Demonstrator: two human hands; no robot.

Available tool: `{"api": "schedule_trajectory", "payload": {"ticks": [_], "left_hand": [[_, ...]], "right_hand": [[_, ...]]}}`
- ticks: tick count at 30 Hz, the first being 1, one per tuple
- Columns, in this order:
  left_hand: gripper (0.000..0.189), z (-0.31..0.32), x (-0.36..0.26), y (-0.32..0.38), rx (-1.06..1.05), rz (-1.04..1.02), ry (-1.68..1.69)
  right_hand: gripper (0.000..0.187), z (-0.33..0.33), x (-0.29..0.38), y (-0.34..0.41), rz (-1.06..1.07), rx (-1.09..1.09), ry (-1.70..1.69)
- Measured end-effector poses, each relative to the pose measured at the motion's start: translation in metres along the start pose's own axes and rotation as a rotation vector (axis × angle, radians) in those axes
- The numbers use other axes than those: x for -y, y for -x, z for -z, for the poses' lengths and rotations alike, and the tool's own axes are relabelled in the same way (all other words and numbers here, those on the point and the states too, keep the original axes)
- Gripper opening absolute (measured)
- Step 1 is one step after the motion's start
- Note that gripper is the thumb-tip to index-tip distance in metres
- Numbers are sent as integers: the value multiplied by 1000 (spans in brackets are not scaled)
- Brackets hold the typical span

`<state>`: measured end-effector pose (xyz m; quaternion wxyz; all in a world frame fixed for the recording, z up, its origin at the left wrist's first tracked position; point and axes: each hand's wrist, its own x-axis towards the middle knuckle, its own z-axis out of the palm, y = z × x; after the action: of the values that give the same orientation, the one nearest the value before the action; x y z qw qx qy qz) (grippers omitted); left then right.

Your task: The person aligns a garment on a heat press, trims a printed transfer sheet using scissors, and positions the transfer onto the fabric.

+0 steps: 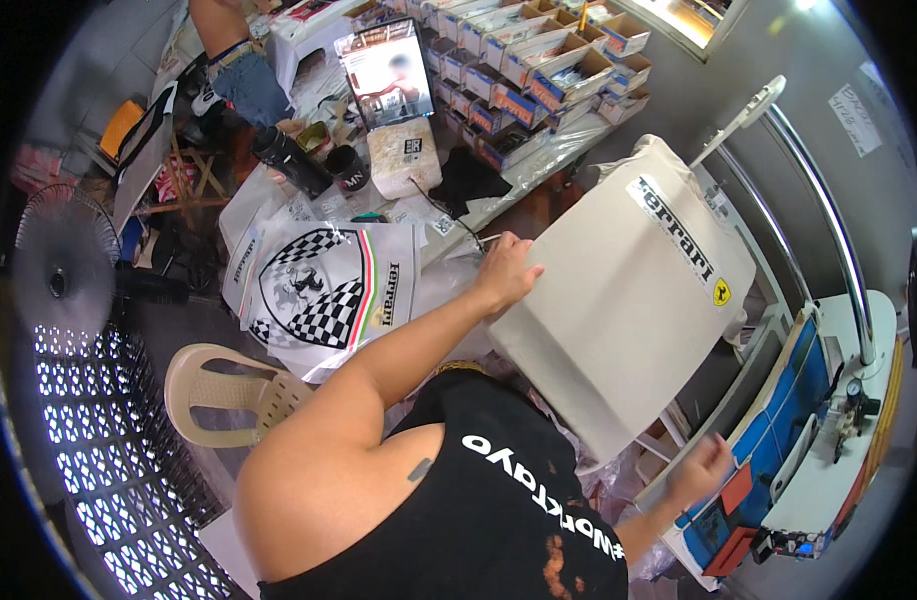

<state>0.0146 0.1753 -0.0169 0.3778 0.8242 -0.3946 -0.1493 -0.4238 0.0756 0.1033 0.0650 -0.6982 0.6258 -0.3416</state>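
Observation:
A beige shirt [616, 300] is stretched flat over a board in front of me. Near its far right side lies a transfer sheet [672, 236] with black lettering and a yellow shield logo. My left hand [507, 274] rests at the left edge of the shirt, thumb over the cloth. Whether its fingers grip the fabric cannot be made out. Off the near right corner is my right hand [700, 472], blurred, beside a blue panel [785, 397]. Left of my left arm, a clear printed sheet [320, 289] with a checkered shield and horse lies across the table corner.
A machine with chrome bars [826, 195] and a pressure gauge [854, 388] stands at right. Stacked cardboard bins [518, 52], a tablet [387, 75], a black bottle [290, 159] and a mug [346, 169] occupy the table. A plastic chair [226, 394] and fan [61, 277] stand left; another person's arm [220, 26] is beyond.

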Motion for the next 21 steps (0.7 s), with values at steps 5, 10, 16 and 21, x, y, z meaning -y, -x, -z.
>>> {"api": "schedule_trajectory", "payload": {"ticks": [5,10,16,21], "left_hand": [[47,29,25,-17,-35,37,-6],[32,149,107,-82,-317,-140,-784],[30,232,177,-128,-278,-18,-1128],[29,253,187,-140,-182,-76,-1166]], "right_hand": [[71,-119,-15,41,-154,351,6],[81,-139,-8,65,-199,405,36],[77,-138,3,66,-218,333,64],[74,-142,-7,69,-190,288,98]]}}
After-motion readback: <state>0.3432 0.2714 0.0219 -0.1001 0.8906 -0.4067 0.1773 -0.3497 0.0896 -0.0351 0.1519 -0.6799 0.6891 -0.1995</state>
